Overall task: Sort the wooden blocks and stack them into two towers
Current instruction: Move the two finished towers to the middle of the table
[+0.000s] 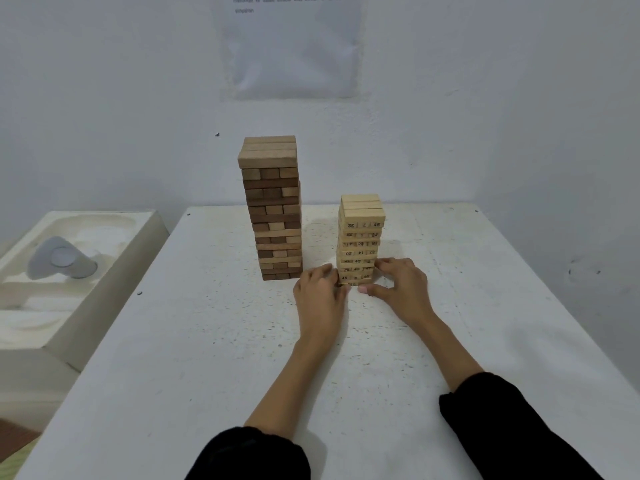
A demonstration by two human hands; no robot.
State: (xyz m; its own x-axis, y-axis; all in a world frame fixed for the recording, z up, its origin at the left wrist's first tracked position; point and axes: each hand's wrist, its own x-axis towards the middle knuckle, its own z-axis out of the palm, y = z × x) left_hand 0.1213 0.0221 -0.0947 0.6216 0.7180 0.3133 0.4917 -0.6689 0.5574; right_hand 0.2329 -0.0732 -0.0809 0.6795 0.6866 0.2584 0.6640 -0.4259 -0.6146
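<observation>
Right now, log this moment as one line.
left hand: touches numbered tower base, left side | right hand: touches base, right side | brown tower: standing, untouched

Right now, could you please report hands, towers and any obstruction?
Left hand, right hand press pale numbered tower at base. Brown tower stands apart. Nothing in the way.

Brown tower [273, 209], pale numbered tower [360, 237]
</observation>
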